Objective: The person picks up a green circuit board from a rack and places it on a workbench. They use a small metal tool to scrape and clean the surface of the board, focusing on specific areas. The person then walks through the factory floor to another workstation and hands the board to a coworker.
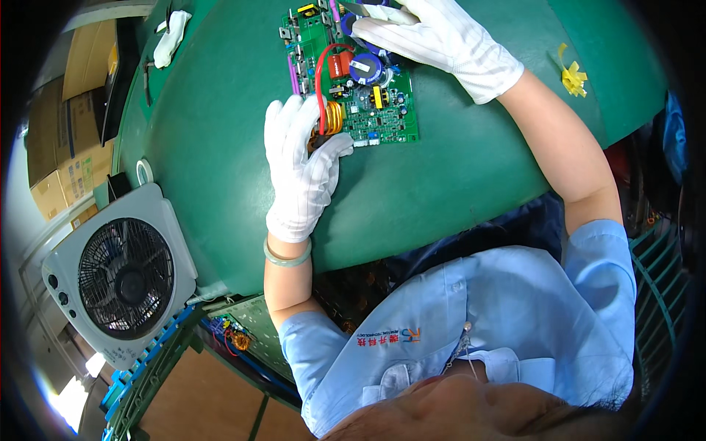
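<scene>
Surface [471,169]: big and green, and its near edge curves past the person's light blue shirt [529,294].
Green board [398,126]: it lies well back from the near edge, somewhere between the left and right edges, and it is crowded with little parts.
Left hand [298,176]: in a white glove, it grasps an orange coil [334,117] by the board's near left corner, with the fingers on one side and the thumb on the other.
Left wrist: it wears a pale green bracelet [287,259].
Red wire [321,77]: thick and bent like a hook, it goes up beside the coil.
Right hand [448,48]: in a white glove too, it reaches over some fat blue round parts [366,68]. Something thin and grey [355,9] pokes out by its fingers, but I cannot tell if they grip it.
Left edge: near it lie a white bundle [171,40] and a white ring [140,173].
Near left corner: a grey fan [129,290] with black blades is beside it.
Right edge: a yellow ribbon bunch [573,79] lies near it.
Brown boxes [70,140]: they are past the left edge.
</scene>
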`<action>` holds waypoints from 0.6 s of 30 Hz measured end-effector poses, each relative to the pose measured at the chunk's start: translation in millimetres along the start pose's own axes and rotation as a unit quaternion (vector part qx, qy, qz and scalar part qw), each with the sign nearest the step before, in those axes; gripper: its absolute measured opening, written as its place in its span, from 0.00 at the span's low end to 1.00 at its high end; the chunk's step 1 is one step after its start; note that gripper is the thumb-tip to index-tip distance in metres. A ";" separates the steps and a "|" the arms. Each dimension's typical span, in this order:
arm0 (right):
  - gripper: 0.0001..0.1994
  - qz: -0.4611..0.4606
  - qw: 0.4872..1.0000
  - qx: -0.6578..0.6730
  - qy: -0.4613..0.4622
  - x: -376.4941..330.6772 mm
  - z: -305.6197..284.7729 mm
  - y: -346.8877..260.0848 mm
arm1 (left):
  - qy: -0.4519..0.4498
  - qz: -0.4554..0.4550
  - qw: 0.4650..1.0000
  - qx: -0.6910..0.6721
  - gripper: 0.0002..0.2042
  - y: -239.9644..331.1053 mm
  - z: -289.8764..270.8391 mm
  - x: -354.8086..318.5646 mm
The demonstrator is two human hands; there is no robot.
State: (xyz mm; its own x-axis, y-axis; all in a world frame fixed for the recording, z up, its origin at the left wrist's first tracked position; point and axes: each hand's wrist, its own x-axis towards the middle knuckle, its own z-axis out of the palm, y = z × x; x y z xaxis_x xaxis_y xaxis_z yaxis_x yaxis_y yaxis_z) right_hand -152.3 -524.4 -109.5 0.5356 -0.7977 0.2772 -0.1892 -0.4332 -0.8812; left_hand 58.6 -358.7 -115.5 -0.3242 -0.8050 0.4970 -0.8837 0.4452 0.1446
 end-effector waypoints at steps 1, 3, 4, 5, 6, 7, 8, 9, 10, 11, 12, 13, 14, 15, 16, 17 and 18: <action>0.22 -0.007 1.000 0.006 0.002 -0.3 -0.2 1.6 | -0.001 0.005 1.000 0.001 0.14 -0.1 0.3 0.4; 0.21 0.001 1.000 -0.010 0.003 -0.1 -0.5 0.5 | -0.004 0.014 1.000 0.003 0.13 -0.2 0.4 -0.8; 0.21 0.005 1.000 -0.018 0.003 0.1 -0.3 0.6 | -0.005 0.018 1.000 0.005 0.13 -0.7 0.9 -1.5; 0.21 0.006 1.000 -0.008 0.003 0.1 -0.3 1.4 | -0.004 0.021 1.000 -0.001 0.14 -1.5 1.8 -1.8; 0.21 0.007 1.000 0.002 0.002 -0.1 0.2 2.1 | -0.003 0.023 1.000 -0.006 0.16 -2.2 2.2 -2.5; 0.21 0.007 1.000 0.012 0.001 -0.2 0.7 2.5 | -0.002 0.025 1.000 -0.011 0.17 -2.6 2.6 -3.1; 0.22 -0.002 1.000 0.010 0.005 -1.0 0.6 1.5 | -0.001 0.025 1.000 -0.012 0.17 -2.6 3.0 -2.9; 0.22 -0.011 1.000 0.007 0.009 -2.2 -0.1 -0.5 | 0.001 0.025 1.000 -0.013 0.16 -2.4 3.4 -2.1; 0.22 -0.020 1.000 0.004 0.013 -2.9 -0.4 -1.6 | 0.002 0.025 1.000 -0.014 0.16 -2.1 3.7 -1.4; 0.22 -0.012 1.000 0.011 0.011 -2.8 -0.2 -1.1 | -0.002 0.023 1.000 -0.016 0.15 -1.8 3.7 -0.9; 0.22 -0.005 1.000 0.020 0.007 -1.6 0.8 -0.3 | -0.006 0.020 1.000 -0.016 0.15 -1.4 2.7 -0.9; 0.22 0.002 1.000 0.029 0.004 -0.4 1.6 0.6 | -0.010 0.018 1.000 -0.016 0.14 -1.1 1.9 -1.3; 0.22 0.001 0.999 0.040 0.001 0.1 2.6 2.2 | -0.006 0.020 1.000 -0.015 0.14 -1.2 1.9 -2.1; 0.22 0.001 0.999 0.048 0.001 -0.7 2.1 4.3 | -0.001 0.027 0.999 -0.017 0.14 -1.9 3.3 -1.7; 0.22 0.000 0.998 0.057 0.002 -1.4 1.6 5.0 | 0.004 0.034 0.999 -0.019 0.14 -2.4 3.9 -1.3; 0.22 0.002 0.999 0.042 0.004 -1.8 0.9 3.3 | 0.000 0.034 0.999 -0.019 0.14 -2.4 3.5 -1.0; 0.22 0.002 1.000 0.030 0.004 -1.2 0.7 1.0 | -0.004 0.031 0.999 -0.017 0.15 -2.0 2.7 -1.3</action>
State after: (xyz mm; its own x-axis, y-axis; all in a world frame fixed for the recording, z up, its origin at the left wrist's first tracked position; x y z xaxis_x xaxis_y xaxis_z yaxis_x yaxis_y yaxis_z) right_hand -152.6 -523.6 -111.0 0.5286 -0.8028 0.2759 -0.1418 -0.4040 -0.9037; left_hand 59.9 -359.6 -118.7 -0.3806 -0.7781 0.4997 -0.8501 0.5071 0.1422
